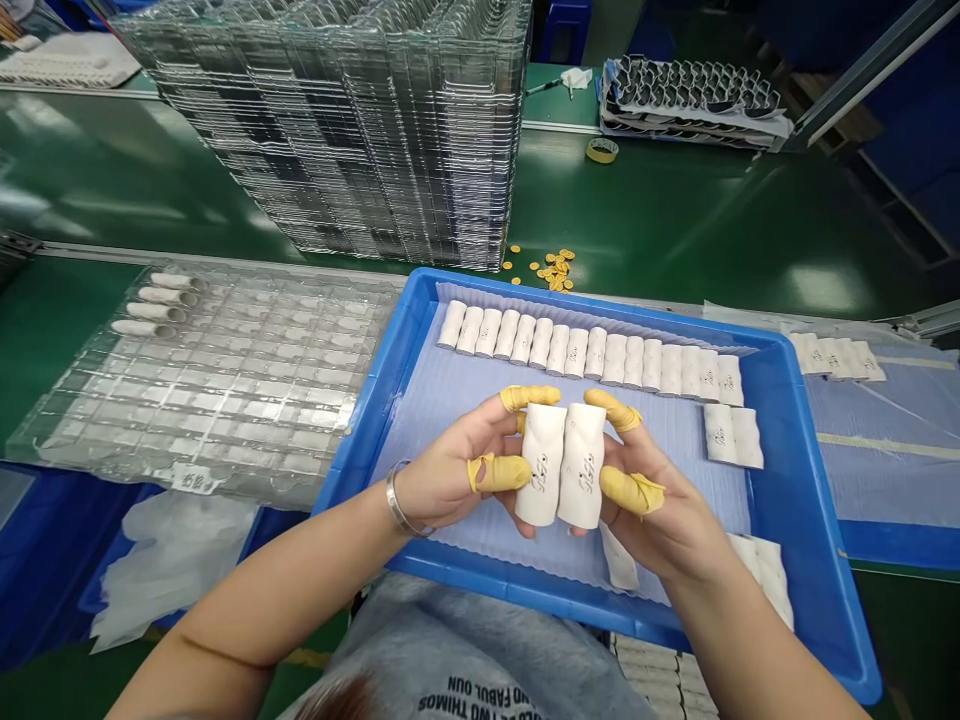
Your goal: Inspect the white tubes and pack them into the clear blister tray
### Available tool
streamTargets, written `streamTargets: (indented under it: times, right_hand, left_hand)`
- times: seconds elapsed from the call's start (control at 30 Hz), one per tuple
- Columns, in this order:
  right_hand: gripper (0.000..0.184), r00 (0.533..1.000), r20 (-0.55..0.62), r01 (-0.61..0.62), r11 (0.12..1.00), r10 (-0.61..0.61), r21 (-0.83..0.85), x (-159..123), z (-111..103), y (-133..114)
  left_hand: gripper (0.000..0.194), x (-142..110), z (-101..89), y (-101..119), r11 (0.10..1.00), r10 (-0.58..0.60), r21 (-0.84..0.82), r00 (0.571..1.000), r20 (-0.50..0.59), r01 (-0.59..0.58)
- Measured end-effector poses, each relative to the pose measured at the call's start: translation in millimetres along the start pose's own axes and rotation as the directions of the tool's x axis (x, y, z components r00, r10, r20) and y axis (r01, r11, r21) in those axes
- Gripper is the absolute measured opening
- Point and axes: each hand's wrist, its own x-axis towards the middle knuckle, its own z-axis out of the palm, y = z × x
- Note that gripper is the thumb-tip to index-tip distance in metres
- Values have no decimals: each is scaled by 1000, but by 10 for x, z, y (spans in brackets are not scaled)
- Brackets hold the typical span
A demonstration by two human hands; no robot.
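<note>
From the head view, the left hand [457, 470] has its grip closed on one white cylinder [541, 465], and the right hand [660, 510] has its grip closed on another [581, 465]. The two touch side by side above a blue plastic tray [360, 450]. Yellow finger cots [495, 472] sheathe some fingers. A row of white cylinders [592, 355] lies in the tray, and a stack of clear plastic trays [322, 130] stands on the green desk [660, 210]

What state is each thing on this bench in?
Left hand: gripping a white printed cylinder, yellow finger cots on.
Right hand: gripping a second white printed cylinder.
Blue plastic tray: lined with pale sheeting, holding a long row of white cylinders.
Clear plastic blister tray: mostly unfilled, a few white tubes at one end.
</note>
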Motion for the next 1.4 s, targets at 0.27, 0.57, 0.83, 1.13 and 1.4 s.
streamTargets:
  times: [0.27,0.57,0.83,1.13,1.4]
  right_hand:
    - [49,1000,-7,4,1000,-3,23,3,-6,12]
    - [51,998,-9,55,997,-55,-56,0,10,29]
    - [45,999,-11,36,999,-36,-33,-2,20,-18]
    - [41,998,-40,45,998,-48,-54,-21,2,-9]
    - [46,994,-29,98,983,-104,-156,0,18,48]
  left_hand:
    - [51,-5,7,26,1000,-4,-23,999,-48,3]
    - [57,19,-7,-34,999,40,31,998,-41,-38]
    - [60,17,-11,-28,998,39,55,996,-78,-35]
    - [55,25,1,-32,998,35,47,998,-59,-33]
    - [54,32,-32,-67,997,66,35,997,-42,-65]
